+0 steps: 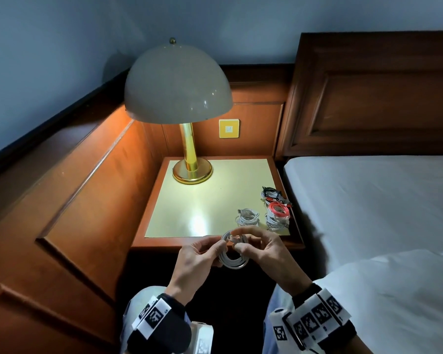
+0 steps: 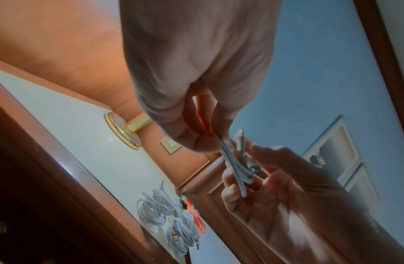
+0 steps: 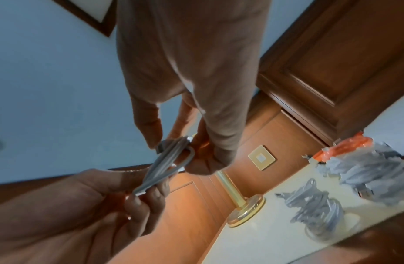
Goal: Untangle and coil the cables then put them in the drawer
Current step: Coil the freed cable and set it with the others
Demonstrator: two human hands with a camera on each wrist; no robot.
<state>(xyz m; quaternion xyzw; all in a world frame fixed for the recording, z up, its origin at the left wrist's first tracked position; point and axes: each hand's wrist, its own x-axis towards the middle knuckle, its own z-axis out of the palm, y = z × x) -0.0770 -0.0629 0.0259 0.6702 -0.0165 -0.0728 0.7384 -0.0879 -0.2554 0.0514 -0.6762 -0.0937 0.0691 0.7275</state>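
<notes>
A smooth, rubbery white cable (image 1: 232, 254), wound into a flat round coil of several loops, hangs in the air between both hands, in front of the near edge of the nightstand (image 1: 216, 200). The left hand (image 1: 196, 261) pinches the coil's left side between thumb and curled fingers; the right hand (image 1: 264, 249) pinches the top right of the coil, where a short plug end (image 2: 241, 133) sticks out past its fingertips. Beyond the grip, on the glossy pale-yellow nightstand top, lie 3 more bundles: a loose white bundle (image 1: 248, 216) nearest the hands, a white bundle with a red coil on it (image 1: 278, 216) just right of that, and farther back a mixed black, white and red bundle (image 1: 273, 194). Farther off to the left stands a lamp (image 1: 179, 98) with a smooth dome shade and a polished brass stem and round base. Behind it a square yellow wall plate (image 1: 229, 128) sits in the wood panelling. Both wrists wear black bands with square black-and-white markers; no writing is readable.
</notes>
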